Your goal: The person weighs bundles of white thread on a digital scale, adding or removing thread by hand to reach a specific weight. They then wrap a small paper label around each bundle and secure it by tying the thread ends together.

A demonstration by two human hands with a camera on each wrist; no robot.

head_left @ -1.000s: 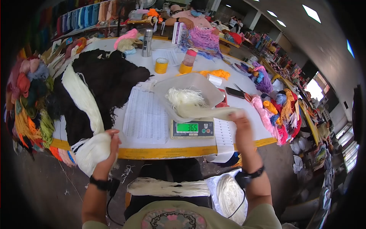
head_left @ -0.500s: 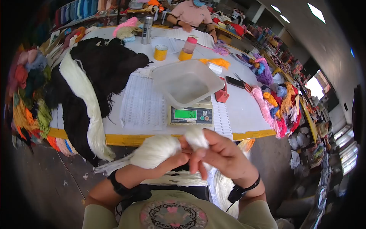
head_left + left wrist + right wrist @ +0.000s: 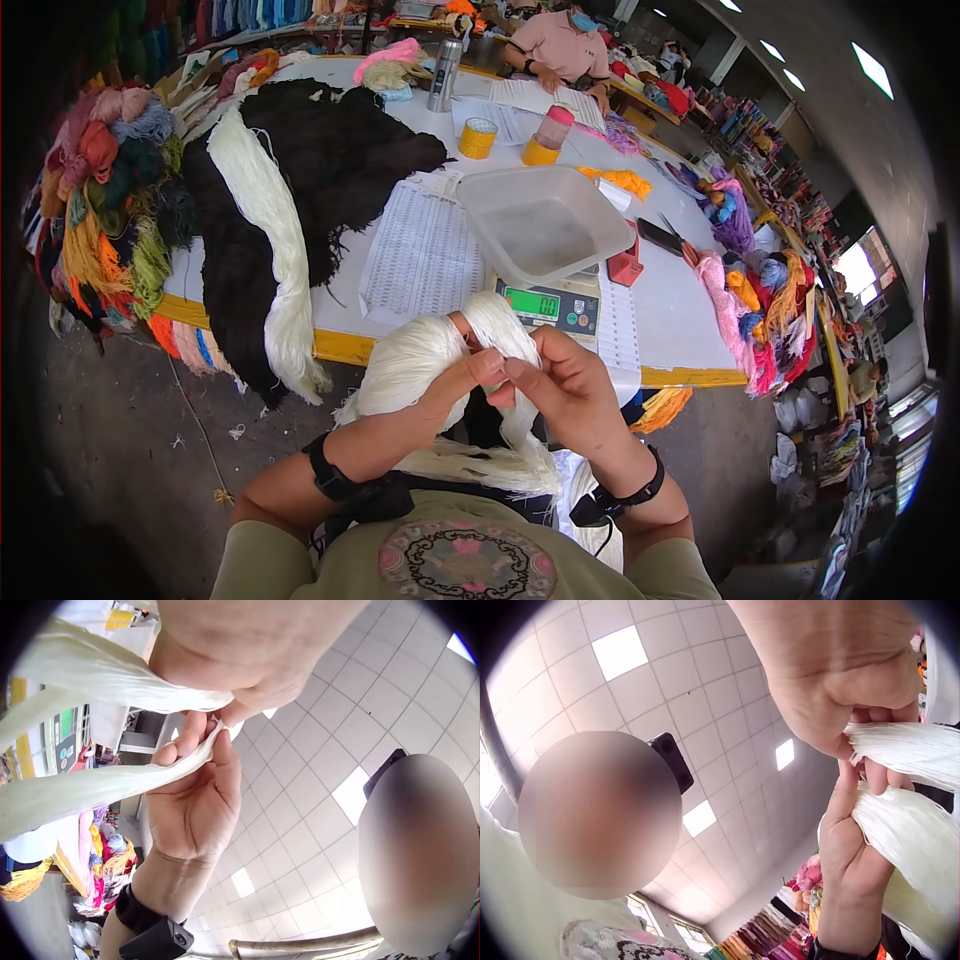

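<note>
A bulky skein of white yarn [image 3: 408, 362] hangs from my two hands in front of the table's front edge. My left hand [image 3: 452, 388] grips its gathered part, thumb tip toward the right. Close beside it, my right hand [image 3: 575, 392] pinches a strand of the same yarn, and the fingertips of both hands meet. In the left wrist view, the yarn [image 3: 97, 789] tapers to a thin end at the right hand's fingers [image 3: 223, 746]. In the right wrist view, white bundles [image 3: 911, 825] run out from both hands.
Behind the hands, a clear plastic tub [image 3: 545, 262] sits on a digital scale [image 3: 540, 305] with a lit green display. Printed sheets [image 3: 422, 250], black yarn [image 3: 330, 150] and a long white skein [image 3: 275, 250] lie to the left. Scissors [image 3: 678, 232] lie right. Another person [image 3: 560, 50] sits opposite.
The white yarn left the tub, and my right hand came back to meet the left in front of my chest. Since then both hands have stayed together, fingertips working at the strand. The display reading has dropped.
</note>
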